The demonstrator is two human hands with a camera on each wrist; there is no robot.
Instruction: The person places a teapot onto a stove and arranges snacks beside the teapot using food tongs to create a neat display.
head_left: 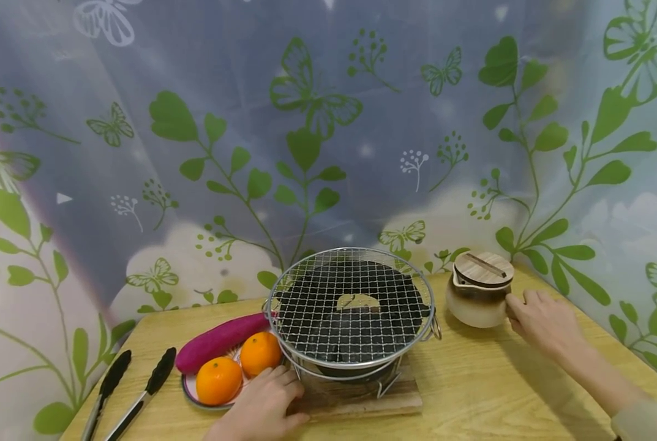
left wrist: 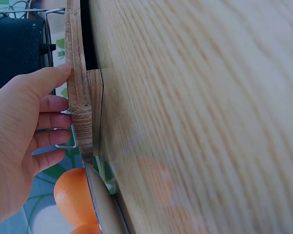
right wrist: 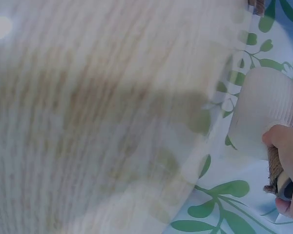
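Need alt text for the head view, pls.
A person's right hand grips a lidded pot at the right of a wooden table, while the left hand rests at a wooden board under a round wire-topped grill. Left of the grill are a plate with two oranges and a purple vegetable, then open tongs.

Looked like a home dining corner, hung at the far side with a blue-and-white leaf-printed sheet (head_left: 240, 55), furnished with a pale wood-grain table (head_left: 471, 380) and round silver wire-mesh grill (head_left: 352, 331).
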